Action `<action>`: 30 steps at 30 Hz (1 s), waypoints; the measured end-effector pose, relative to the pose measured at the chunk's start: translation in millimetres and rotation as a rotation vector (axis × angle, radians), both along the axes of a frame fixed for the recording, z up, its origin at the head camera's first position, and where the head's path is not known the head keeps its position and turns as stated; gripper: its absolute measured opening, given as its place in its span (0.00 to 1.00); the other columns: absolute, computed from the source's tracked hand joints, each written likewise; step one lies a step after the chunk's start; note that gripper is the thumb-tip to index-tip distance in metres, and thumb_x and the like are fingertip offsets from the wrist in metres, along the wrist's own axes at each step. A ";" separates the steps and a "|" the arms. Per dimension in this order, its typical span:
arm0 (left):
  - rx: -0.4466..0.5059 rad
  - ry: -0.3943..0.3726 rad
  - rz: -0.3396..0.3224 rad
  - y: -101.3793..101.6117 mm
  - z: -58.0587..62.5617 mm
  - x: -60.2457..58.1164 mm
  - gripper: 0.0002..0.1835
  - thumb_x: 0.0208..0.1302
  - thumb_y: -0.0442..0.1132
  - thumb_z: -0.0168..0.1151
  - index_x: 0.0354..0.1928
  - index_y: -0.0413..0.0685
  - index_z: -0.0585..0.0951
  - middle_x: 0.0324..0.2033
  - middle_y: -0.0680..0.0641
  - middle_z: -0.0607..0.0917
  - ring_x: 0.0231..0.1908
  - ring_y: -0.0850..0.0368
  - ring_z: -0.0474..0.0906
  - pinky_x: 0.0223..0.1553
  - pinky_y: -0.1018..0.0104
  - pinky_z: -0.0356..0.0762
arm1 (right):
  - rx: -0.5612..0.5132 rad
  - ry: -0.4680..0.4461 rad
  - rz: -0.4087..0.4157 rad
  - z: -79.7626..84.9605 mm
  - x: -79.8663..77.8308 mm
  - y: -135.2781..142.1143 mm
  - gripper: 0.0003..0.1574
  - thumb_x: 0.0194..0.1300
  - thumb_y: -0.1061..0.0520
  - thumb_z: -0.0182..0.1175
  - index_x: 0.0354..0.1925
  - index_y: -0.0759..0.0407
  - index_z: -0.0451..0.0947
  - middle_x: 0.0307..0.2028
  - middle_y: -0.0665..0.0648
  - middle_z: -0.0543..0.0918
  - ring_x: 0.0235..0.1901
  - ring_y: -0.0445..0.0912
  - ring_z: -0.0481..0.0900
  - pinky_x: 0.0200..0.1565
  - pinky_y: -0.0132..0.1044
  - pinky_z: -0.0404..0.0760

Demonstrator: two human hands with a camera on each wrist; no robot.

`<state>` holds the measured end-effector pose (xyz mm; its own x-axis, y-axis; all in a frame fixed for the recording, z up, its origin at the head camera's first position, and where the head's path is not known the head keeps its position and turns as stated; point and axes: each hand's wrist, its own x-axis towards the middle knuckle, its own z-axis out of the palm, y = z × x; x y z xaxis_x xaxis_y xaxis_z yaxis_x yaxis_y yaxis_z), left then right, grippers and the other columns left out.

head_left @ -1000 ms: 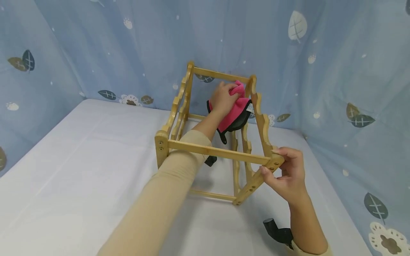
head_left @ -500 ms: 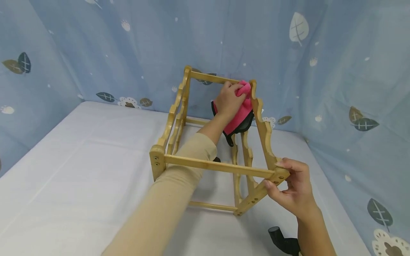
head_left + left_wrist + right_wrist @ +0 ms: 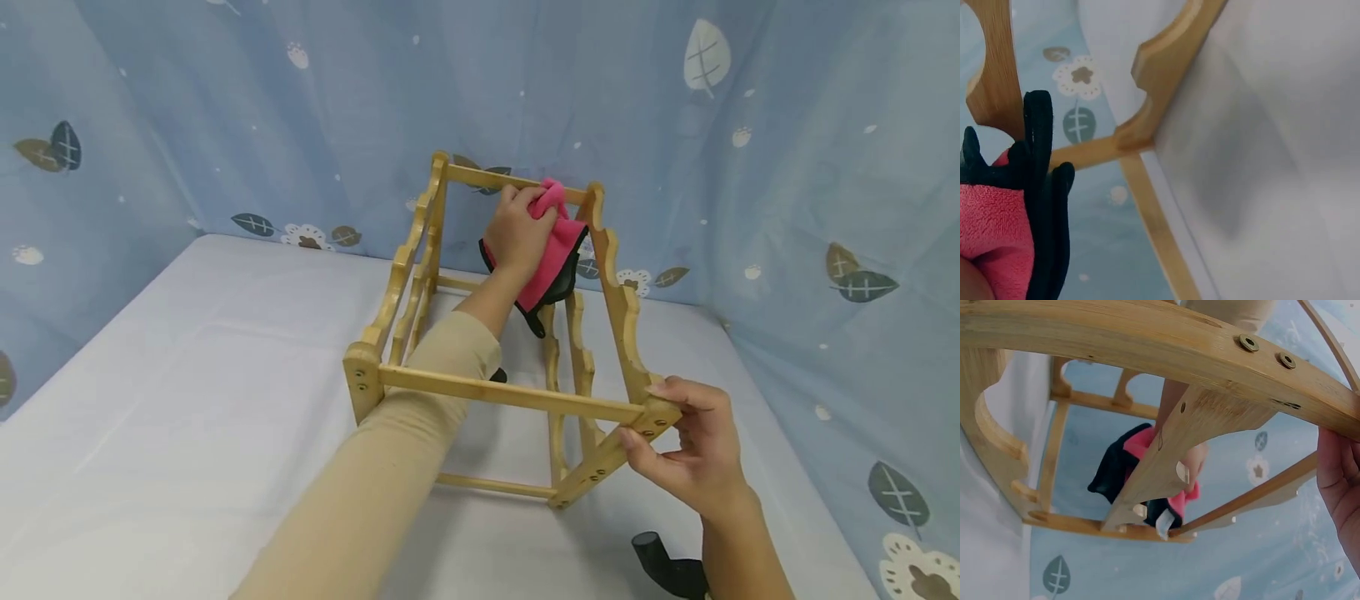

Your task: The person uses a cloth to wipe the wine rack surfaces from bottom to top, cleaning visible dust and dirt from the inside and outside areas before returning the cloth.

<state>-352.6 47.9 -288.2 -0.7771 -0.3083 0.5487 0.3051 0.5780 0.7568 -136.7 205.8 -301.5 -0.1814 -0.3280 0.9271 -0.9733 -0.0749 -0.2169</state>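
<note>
A wooden rack with wavy, notched side rails stands tilted on the white table in the head view. My left arm reaches under its near bar and through the frame. Inside the far end, my left hand grips a pink fleecy cloth with black edging and a black back, near the far top bar. In the left wrist view the cloth's black edging hangs beside a notched rail. My right hand pinches the rack's near right corner between thumb and fingers.
Blue curtain with leaf prints hangs behind and on both sides of the white tabletop. A black curved piece sits at my right wrist. Another bit of black shows beneath the left sleeve.
The left hand with the cloth went right toward the side rail, then back left. The rack's near right corner has come lower and farther right in view, with the right hand still on it.
</note>
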 end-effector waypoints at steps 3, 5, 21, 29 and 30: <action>0.105 0.021 0.077 -4.1 -3.8 0.0 0.13 0.61 0.50 0.62 0.46 0.58 0.84 0.35 0.52 0.75 0.32 0.60 0.76 0.29 0.68 0.71 | -0.020 0.005 0.004 0.0 -0.5 -0.3 0.26 0.58 0.62 0.64 0.39 0.83 0.61 0.17 0.60 0.70 0.20 0.40 0.68 0.15 0.27 0.64; 0.174 0.031 0.124 -7.4 -5.3 0.6 0.12 0.61 0.49 0.62 0.45 0.57 0.84 0.34 0.51 0.74 0.31 0.58 0.76 0.28 0.67 0.71 | -0.033 0.004 0.015 -0.3 -0.7 -1.3 0.26 0.58 0.63 0.64 0.38 0.83 0.61 0.17 0.60 0.70 0.20 0.40 0.68 0.16 0.28 0.64; 0.630 -0.118 0.406 -47.4 0.4 -2.8 0.16 0.60 0.54 0.63 0.48 0.62 0.84 0.42 0.56 0.85 0.41 0.57 0.81 0.39 0.61 0.75 | -0.035 0.030 0.001 -4.2 -5.5 -4.0 0.27 0.58 0.62 0.65 0.38 0.83 0.62 0.17 0.61 0.71 0.19 0.40 0.71 0.16 0.27 0.69; 0.592 -0.058 0.390 -48.8 -12.3 2.6 0.17 0.59 0.52 0.65 0.49 0.59 0.84 0.46 0.52 0.84 0.47 0.55 0.79 0.46 0.62 0.74 | -0.049 0.025 0.003 -4.6 -4.6 -3.0 0.27 0.57 0.62 0.66 0.36 0.83 0.62 0.17 0.60 0.71 0.19 0.40 0.70 0.16 0.26 0.67; 0.587 -0.050 0.370 -45.3 -16.2 4.9 0.17 0.59 0.52 0.65 0.49 0.58 0.83 0.46 0.51 0.83 0.47 0.55 0.78 0.46 0.61 0.74 | -0.055 0.022 0.007 -4.1 -4.3 -2.4 0.27 0.56 0.62 0.66 0.36 0.83 0.62 0.17 0.60 0.71 0.19 0.40 0.70 0.16 0.26 0.67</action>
